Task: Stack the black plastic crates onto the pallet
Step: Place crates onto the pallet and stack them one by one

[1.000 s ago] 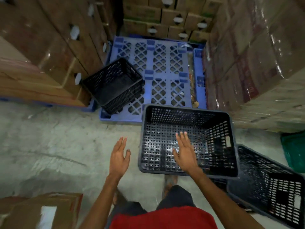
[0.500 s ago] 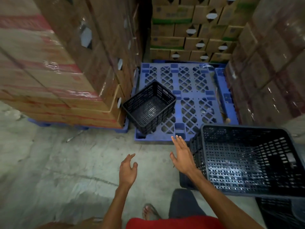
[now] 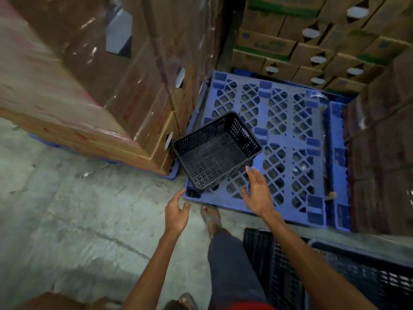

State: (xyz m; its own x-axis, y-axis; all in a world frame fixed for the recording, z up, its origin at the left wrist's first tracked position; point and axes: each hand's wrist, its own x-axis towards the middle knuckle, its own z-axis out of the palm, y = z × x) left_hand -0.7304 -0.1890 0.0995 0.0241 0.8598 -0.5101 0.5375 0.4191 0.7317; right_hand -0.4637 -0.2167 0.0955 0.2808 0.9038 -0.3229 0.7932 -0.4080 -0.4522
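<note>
The left hand (image 3: 176, 214) and right hand (image 3: 257, 195) now hover nearer the black crate (image 3: 214, 153) on the blue pallet (image 3: 279, 130), fingers (image 3: 257, 180) spread, empty.

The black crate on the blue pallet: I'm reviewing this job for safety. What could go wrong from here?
1. The black crate sits skewed at the near left corner of the pallet; anything stacked on it could lean or slip off.
2. The sandalled foot stands by the pallet's edge, so a falling crate could hit the toes.
3. More crates lie on the floor beside the person's leg, a possible trip hazard.
</note>
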